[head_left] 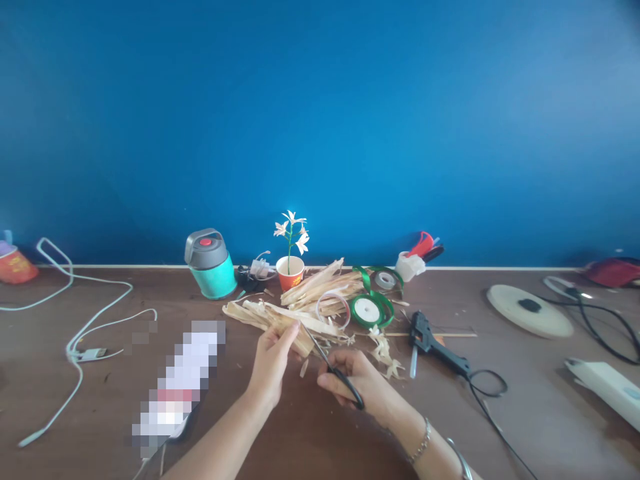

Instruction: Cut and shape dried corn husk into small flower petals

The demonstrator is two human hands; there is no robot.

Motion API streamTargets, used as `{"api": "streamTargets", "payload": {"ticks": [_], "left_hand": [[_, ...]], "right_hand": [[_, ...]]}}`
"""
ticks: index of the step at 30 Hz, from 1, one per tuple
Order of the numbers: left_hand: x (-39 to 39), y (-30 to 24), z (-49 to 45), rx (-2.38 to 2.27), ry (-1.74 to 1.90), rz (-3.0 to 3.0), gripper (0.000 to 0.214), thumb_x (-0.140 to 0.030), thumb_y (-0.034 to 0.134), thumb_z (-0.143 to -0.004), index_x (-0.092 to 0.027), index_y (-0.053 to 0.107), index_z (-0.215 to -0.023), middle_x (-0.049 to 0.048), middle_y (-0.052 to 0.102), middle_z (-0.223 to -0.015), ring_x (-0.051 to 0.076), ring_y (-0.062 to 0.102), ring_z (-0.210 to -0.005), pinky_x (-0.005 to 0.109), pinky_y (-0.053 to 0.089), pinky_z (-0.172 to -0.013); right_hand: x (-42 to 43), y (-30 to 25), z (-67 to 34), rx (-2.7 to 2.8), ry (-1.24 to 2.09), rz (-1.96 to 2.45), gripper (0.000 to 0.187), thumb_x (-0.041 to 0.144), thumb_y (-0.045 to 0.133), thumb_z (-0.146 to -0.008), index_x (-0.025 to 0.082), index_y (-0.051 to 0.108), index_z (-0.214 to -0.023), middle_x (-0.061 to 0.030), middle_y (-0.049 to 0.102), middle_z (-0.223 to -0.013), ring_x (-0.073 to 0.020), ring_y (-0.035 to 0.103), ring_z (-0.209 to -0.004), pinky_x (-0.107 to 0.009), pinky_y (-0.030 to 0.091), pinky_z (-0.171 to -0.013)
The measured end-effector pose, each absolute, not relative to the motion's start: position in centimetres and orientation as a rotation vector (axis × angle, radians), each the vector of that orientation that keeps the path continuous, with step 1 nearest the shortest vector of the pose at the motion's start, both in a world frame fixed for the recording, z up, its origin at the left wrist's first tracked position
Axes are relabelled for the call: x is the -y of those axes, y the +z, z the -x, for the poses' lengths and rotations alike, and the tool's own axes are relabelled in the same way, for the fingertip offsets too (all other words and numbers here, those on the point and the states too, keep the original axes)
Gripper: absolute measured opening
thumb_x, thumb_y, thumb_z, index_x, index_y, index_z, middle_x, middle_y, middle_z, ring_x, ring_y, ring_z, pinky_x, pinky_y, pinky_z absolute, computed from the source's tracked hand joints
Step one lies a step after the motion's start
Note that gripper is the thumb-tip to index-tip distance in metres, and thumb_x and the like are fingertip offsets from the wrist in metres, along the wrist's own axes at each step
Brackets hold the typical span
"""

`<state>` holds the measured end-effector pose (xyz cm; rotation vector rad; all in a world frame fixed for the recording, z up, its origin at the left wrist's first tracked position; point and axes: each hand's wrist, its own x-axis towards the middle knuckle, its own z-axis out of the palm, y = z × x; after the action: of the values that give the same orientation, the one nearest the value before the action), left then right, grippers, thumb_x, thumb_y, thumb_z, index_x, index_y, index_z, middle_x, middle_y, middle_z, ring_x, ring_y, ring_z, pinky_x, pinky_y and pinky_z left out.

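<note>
A pale, straw-coloured piece of dried husk (303, 345), flat and fibrous with a ragged edge, is pinched at the fingertips of the left hand (273, 365) just above the brown tabletop, its free end pointing to the right. A pair of slim scissors with black loop handles and thin grey metal blades (333, 369) sits in the right hand (359, 385), fingers through the loops. The blades slant up and to the left, their tips reaching the held end of the husk piece, though whether the blades are parted is too fine to tell.
</note>
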<state>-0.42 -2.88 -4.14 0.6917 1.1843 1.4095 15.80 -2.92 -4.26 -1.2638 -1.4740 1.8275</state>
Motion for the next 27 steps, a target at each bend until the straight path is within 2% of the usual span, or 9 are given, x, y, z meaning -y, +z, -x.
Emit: {"api": "streamTargets", "payload": {"ticks": [16, 27], "left_hand": [[2.67, -4.48, 0.91, -1.161, 1.367, -0.759, 0.037, -0.045, 0.071, -0.071, -0.014, 0.059, -0.057, 0.0003, 0.061, -0.050, 0.008, 0.050, -0.046, 0.017, 0.038, -0.045], [2.44, -4.16, 1.23, -1.172, 1.337, -0.749, 0.040, -0.050, 0.074, -0.066, -0.014, 0.059, -0.057, -0.0007, 0.060, -0.045, 0.008, 0.051, -0.041, 0.017, 0.038, -0.043]], "right_hand": [[3.01, -3.86, -15.98, 1.527, 1.811, 1.261, 0.042, 0.054, 0.075, -0.062, 0.017, 0.058, -0.071, 0.0085, 0.047, -0.040, -0.0049, 0.034, -0.035, -0.019, 0.021, -0.037], [2.93, -3.95, -16.29, 1.607, 1.800, 1.284, 0.040, 0.050, 0.075, -0.064, 0.015, 0.058, -0.074, 0.0086, 0.047, -0.041, -0.0043, 0.035, -0.036, -0.018, 0.024, -0.036]]}}
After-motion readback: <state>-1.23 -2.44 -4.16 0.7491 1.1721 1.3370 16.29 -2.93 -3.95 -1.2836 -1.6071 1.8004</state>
